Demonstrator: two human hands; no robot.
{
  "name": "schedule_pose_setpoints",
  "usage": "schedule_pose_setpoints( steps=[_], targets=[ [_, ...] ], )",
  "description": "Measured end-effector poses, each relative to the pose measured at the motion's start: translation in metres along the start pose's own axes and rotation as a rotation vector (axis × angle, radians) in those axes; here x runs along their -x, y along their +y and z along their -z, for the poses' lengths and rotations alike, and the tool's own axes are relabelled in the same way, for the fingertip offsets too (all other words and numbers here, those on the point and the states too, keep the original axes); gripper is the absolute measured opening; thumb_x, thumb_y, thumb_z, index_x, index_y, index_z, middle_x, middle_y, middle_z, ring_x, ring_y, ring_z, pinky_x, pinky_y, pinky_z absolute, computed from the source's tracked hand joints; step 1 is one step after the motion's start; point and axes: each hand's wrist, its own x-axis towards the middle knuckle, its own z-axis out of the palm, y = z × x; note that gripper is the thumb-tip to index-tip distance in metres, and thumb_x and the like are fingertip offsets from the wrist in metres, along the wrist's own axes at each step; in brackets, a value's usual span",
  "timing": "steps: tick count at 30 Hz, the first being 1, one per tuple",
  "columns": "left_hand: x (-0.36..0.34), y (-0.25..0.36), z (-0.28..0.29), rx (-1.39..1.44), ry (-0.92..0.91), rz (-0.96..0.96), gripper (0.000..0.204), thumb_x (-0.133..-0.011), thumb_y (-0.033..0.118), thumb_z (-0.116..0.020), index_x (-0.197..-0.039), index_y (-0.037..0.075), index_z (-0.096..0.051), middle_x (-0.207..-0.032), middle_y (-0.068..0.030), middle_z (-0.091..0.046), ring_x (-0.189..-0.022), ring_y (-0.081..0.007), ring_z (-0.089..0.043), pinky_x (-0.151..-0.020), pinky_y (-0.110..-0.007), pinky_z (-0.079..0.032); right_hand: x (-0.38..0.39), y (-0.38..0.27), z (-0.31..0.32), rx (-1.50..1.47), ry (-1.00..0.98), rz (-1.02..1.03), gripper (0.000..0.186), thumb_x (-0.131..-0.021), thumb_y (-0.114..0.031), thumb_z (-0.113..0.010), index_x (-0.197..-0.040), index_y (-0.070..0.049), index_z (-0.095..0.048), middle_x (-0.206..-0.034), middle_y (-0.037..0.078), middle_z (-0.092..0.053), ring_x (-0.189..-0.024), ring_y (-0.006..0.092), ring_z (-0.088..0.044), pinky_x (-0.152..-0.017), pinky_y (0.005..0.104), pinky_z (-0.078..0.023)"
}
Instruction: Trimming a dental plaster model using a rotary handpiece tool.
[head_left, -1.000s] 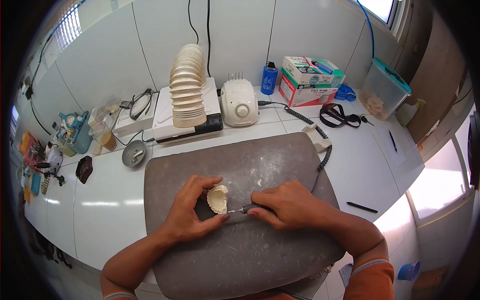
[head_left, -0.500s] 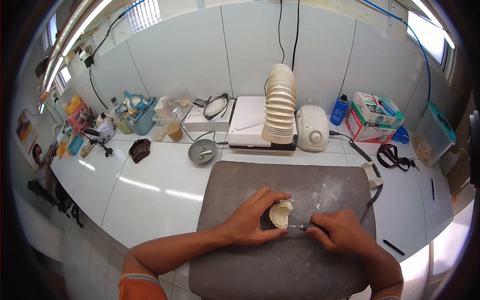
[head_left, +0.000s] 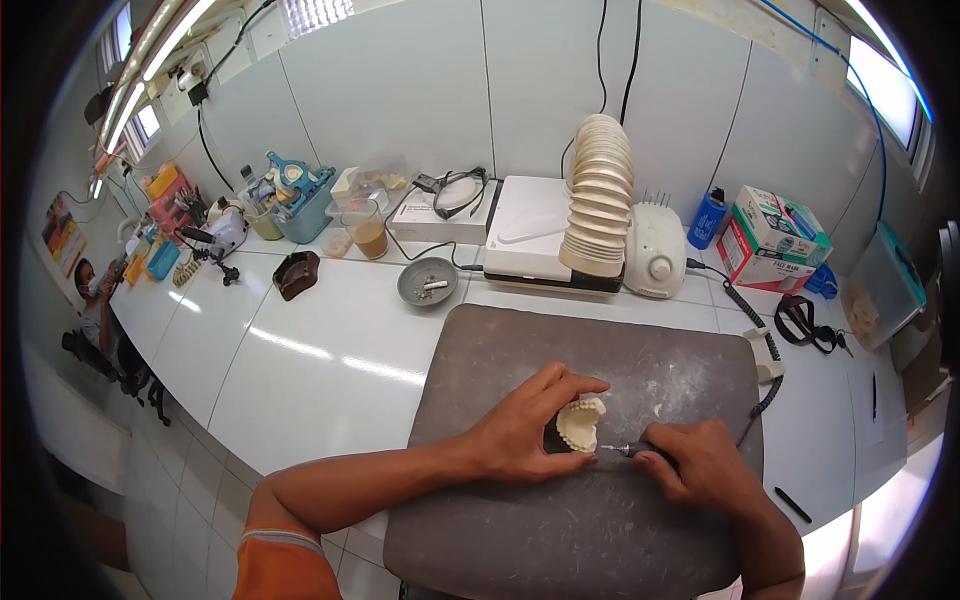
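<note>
My left hand (head_left: 528,430) grips a cream dental cast (head_left: 580,422) by its edges, thumb low and index finger arched over the top. Fingers of my right hand (head_left: 700,465) are closed round a dark rotary handpiece (head_left: 634,449), whose thin metal bit points left at the cast's lower edge; whether it touches cannot be told. Both hands are over a worn grey-brown mat (head_left: 480,350). The handpiece's coiled cord (head_left: 740,301) runs back to a white control box (head_left: 655,265).
A ribbed suction hose (head_left: 595,190) stands over a white unit. Around it sit a grey bowl (head_left: 415,272), brown dish (head_left: 296,274), cup (head_left: 369,237), mask boxes (head_left: 770,245), blue can (head_left: 707,216) and lidded container (head_left: 875,285). A pen (head_left: 793,504) lies right. A masked person (head_left: 95,315) sits far left.
The view has swung left, so the bench and my hands appear further right and the seated person has come into sight. The cast and handpiece stay in the same hands.
</note>
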Motion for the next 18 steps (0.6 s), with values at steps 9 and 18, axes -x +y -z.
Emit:
schedule_pose_setpoints(
  steps=[9, 18],
  targets=[
    [-0.0022, 0.0016, 0.0044, -0.059, -0.001, 0.014, 0.081, -0.083, 0.022, -0.096, -0.154, 0.005, -0.06, -0.124, -0.0136, -0.06, -0.114, -0.0283, -0.062, -0.102, -0.04, -0.055, -0.003, 0.0059, -0.0042, 0.005, 0.026, 0.036, 0.036, -0.111, -0.043, -0.066, -0.1, -0.009, -0.067, -0.082, 0.015, -0.074, -0.074, 0.0438, -0.071, -0.067, 0.054, -0.051],
    [-0.0014, 0.0039, 0.002, -0.057, -0.007, 0.008, 0.077, -0.086, 0.025, -0.093, -0.153, 0.006, -0.06, -0.121, -0.0153, -0.057, -0.113, -0.0325, -0.064, -0.1, -0.042, -0.054, -0.0002, 0.0051, -0.0035, 0.012, -0.002, 0.033, 0.039, -0.112, -0.046, -0.063, -0.101, -0.009, -0.066, -0.082, 0.016, -0.074, -0.075, 0.043, -0.072, -0.068, 0.0543, -0.051]
  ],
)
